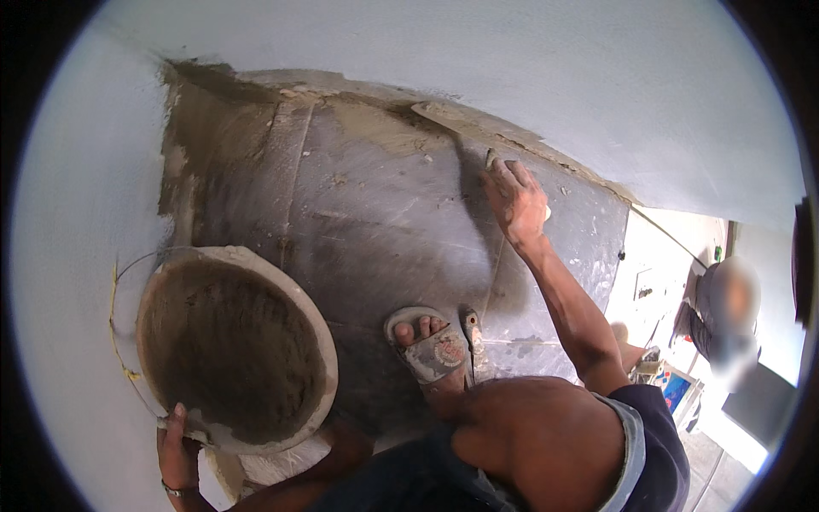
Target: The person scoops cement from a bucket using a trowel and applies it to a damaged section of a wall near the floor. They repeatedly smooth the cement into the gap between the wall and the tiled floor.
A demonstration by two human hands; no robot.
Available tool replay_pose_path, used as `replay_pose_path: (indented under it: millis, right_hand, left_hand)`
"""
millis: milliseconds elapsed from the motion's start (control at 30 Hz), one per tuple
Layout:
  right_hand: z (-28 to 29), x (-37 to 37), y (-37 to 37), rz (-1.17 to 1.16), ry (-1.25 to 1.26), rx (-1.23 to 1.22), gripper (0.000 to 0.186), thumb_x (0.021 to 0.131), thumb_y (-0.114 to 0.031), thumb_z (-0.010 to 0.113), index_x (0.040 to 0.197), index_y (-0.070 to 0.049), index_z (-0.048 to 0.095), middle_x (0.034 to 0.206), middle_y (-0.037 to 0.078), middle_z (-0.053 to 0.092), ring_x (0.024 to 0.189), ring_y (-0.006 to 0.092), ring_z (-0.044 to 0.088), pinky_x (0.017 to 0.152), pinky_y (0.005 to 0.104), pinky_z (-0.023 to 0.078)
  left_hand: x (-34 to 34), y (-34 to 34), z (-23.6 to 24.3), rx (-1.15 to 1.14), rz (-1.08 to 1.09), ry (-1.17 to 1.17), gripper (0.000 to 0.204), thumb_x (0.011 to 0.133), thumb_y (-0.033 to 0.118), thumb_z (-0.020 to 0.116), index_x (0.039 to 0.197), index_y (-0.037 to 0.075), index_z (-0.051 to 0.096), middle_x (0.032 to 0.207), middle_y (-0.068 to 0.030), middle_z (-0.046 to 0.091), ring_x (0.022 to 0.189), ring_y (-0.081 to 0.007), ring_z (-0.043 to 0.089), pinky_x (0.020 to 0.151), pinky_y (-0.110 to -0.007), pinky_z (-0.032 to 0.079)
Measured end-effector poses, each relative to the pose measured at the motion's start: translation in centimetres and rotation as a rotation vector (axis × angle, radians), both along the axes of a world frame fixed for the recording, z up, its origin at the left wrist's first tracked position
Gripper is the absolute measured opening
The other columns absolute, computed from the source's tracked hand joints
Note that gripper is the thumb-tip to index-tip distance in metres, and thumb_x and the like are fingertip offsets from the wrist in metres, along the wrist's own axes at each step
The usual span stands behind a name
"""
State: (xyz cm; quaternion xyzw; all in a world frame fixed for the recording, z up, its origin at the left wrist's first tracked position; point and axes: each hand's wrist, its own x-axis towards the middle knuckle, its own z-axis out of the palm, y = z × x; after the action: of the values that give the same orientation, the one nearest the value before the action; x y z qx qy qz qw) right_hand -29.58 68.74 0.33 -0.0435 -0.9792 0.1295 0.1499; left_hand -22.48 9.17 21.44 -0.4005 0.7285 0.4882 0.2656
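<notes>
My right hand (516, 200) is closed around the handle of a trowel, most of it hidden by the fingers. The long mortar-smeared trowel blade (456, 121) points left along the foot of the white wall. Wet grey-brown mortar (375, 126) is spread where floor and wall meet, left of the blade. At the lower left, my left hand (177, 452) grips the near rim of a tilted, cement-crusted bucket (300, 300), thumb over the edge. Dark mortar residue coats the bucket's inside. Its thin wire handle (114, 316) hangs out on the left.
Damp mortar covers the corner and low edge of the left wall (77, 196). My sandalled foot (431, 341) rests on the grey tiled floor (375, 230), with a sandal strap or second sandal (473, 337) beside it. Another person (725, 299) is at the right, beyond the wall's end, near assorted items.
</notes>
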Motion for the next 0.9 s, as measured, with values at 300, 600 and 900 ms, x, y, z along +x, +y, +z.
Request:
replay_pose_path:
  millis: [300, 600, 900]
  right_hand:
    - [0.0, -5.3, -6.8, 0.202, -0.045, -0.052, 0.031, 0.088, -0.016, 0.071, 0.118, -0.010, 0.067, 0.109, 0.011, 0.066, 0.095, 0.0346, 0.066, 0.081, 0.0455, 0.055]
    - [0.3, -13.8, -13.1, 0.121, -0.354, -0.112, 0.027, 0.092, -0.026, 0.069, 0.108, -0.005, 0.072, 0.095, 0.023, 0.071, 0.087, 0.0440, 0.069, 0.077, 0.0510, 0.055]
    - [3.7, -11.4, -13.7, 0.068, -0.214, -0.194, 0.026, 0.092, -0.026, 0.068, 0.105, -0.005, 0.074, 0.098, 0.025, 0.071, 0.090, 0.0444, 0.069, 0.081, 0.0515, 0.055]
  left_hand:
    - [-0.7, 1.5, 0.7, -0.079, 0.020, -0.012, 0.049, 0.091, 0.042, 0.071, 0.114, 0.000, 0.059, 0.099, -0.0080, 0.065, 0.086, -0.0189, 0.063, 0.074, -0.034, 0.050]
    - [-0.2, 2.0, 0.9, -0.020, 0.036, 0.020, 0.055, 0.091, 0.046, 0.071, 0.116, -0.002, 0.060, 0.099, -0.0088, 0.065, 0.084, -0.0190, 0.063, 0.073, -0.035, 0.052]
    - [-0.4, 1.4, 0.9, 0.067, 0.003, -0.005, 0.059, 0.092, 0.045, 0.069, 0.124, -0.003, 0.058, 0.108, -0.0115, 0.067, 0.096, -0.0242, 0.066, 0.082, -0.039, 0.053]
